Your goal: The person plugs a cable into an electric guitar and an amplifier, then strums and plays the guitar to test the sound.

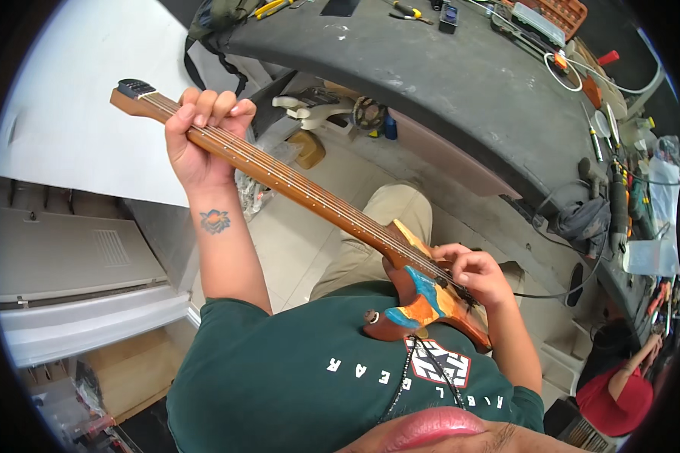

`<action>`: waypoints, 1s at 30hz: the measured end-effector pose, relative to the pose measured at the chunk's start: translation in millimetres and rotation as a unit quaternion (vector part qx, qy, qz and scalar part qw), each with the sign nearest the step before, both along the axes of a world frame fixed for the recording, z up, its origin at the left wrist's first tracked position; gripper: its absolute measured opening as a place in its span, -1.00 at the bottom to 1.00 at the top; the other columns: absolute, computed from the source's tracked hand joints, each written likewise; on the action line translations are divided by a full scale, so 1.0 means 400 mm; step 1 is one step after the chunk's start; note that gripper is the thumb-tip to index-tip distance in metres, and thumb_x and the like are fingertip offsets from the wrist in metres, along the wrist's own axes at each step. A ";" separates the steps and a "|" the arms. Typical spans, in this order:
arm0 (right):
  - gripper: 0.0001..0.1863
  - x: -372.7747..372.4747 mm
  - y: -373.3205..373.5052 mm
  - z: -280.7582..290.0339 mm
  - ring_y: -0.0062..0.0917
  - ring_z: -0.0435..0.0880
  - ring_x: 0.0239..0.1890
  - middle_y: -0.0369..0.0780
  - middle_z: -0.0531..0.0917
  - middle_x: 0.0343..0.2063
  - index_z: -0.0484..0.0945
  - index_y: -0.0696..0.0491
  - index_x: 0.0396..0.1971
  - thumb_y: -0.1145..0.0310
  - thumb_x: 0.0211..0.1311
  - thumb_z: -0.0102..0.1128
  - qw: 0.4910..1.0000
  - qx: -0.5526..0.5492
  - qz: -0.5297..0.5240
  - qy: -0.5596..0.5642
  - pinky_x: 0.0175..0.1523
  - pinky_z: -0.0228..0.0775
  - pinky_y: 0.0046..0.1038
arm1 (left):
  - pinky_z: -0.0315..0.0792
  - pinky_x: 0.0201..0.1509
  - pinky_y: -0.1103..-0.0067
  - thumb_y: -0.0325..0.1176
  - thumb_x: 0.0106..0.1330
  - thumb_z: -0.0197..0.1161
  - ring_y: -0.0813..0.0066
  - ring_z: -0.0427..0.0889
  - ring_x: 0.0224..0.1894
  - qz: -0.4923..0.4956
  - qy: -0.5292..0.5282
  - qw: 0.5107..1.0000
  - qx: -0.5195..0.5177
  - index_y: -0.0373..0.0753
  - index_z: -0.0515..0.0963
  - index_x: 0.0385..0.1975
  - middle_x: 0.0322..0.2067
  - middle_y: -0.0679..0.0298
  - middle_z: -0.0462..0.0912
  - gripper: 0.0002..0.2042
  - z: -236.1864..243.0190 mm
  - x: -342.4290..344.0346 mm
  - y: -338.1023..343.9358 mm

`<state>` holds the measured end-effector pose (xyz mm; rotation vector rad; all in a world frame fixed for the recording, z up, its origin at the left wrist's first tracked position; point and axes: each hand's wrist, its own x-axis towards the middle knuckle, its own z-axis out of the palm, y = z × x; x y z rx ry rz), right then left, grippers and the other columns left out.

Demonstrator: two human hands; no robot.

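A headless electric guitar (310, 189) lies slantwise across my torso, its brown neck running up to the left. Orange, blue and brown colour its body (415, 302), which rests against my dark green shirt. My left hand (205, 136) is closed round the neck close to its far end, fingertips over the strings and thumb on the near side. Over the strings on the guitar body, my right hand (476, 273) has its fingers bent and apart. No pick shows in it, though its fingertips are partly hidden. A black cable (551, 294) runs off to the right of the guitar.
A dark grey workbench (431, 83) curves along the far side, with pliers (408, 11) and many tools at its right. A white panel (91, 98) stands at left, above a grey cabinet (75, 257). Someone in a red top (619, 400) is at lower right.
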<state>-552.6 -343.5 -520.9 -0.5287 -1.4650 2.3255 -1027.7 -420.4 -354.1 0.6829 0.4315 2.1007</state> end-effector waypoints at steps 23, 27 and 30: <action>-0.92 -0.016 0.006 0.003 -0.43 0.67 0.06 -0.13 0.72 0.09 0.66 0.17 -0.41 0.46 0.20 0.29 0.993 0.085 -0.002 -0.077 0.18 0.52 -0.37 | 0.25 0.03 0.38 -0.46 0.30 0.27 0.61 0.27 -0.40 -0.015 -0.003 0.999 0.034 -0.06 0.30 -0.44 -0.55 0.49 0.31 -0.76 -0.001 -0.005 -0.002; -0.90 -0.040 0.006 -0.011 -0.33 0.64 0.18 -0.09 0.65 0.21 0.68 0.17 -0.41 0.44 0.21 0.31 0.974 0.053 -0.027 -0.218 0.32 0.45 -0.24 | 0.25 0.04 0.39 -0.46 0.30 0.27 0.62 0.28 -0.40 -0.023 -0.006 0.999 0.040 -0.05 0.30 -0.43 -0.55 0.49 0.31 -0.76 -0.007 0.004 0.006; -0.91 -0.031 0.009 -0.009 -0.29 0.64 0.21 -0.08 0.63 0.22 0.71 0.16 -0.39 0.45 0.22 0.35 0.988 0.097 0.009 -0.119 0.35 0.43 -0.21 | 0.25 0.04 0.40 -0.46 0.30 0.28 0.62 0.27 -0.40 -0.021 -0.007 0.999 0.036 -0.05 0.29 -0.44 -0.55 0.49 0.31 -0.75 -0.006 0.006 0.005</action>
